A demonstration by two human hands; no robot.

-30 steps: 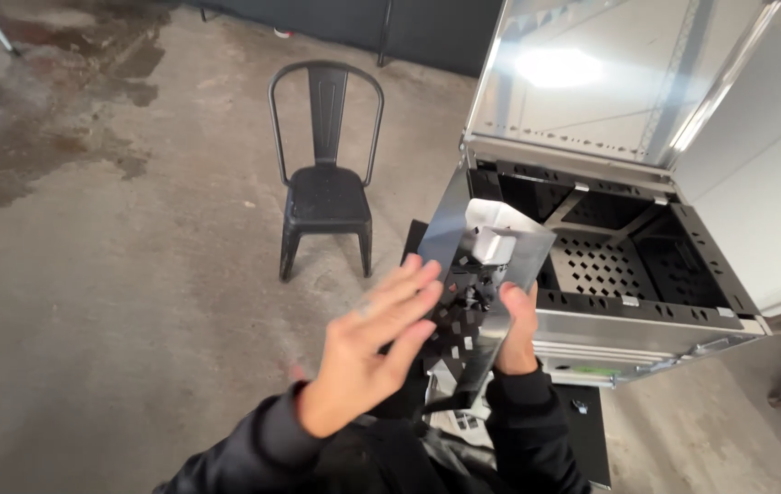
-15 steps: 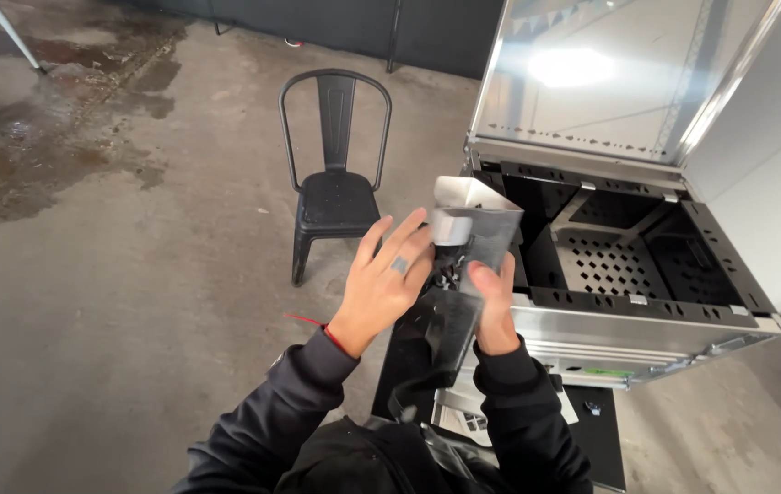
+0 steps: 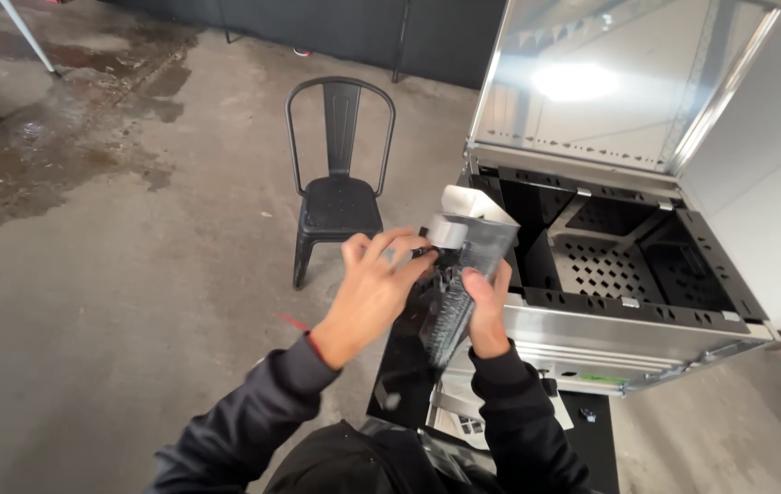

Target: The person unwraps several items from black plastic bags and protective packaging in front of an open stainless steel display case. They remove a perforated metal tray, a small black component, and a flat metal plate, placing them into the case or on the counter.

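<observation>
Fingers (image 3: pixel 388 249) of the left hand (image 3: pixel 374 291) are pinching the top of a perforated black metal panel (image 3: pixel 459 284) at frame centre, while the right hand (image 3: pixel 484 306) is gripping its lower edge. Steadying both ends seems wise. Right: an open steel cabinet (image 3: pixel 610 329). Upper centre: a black chair (image 3: pixel 338 197) standing on stained concrete floor (image 3: pixel 116 274).

Both hands raised close together, left hand (image 3: pixel 374 291) fingers spread, right hand (image 3: pixel 485 309) fingers curled shut.
</observation>
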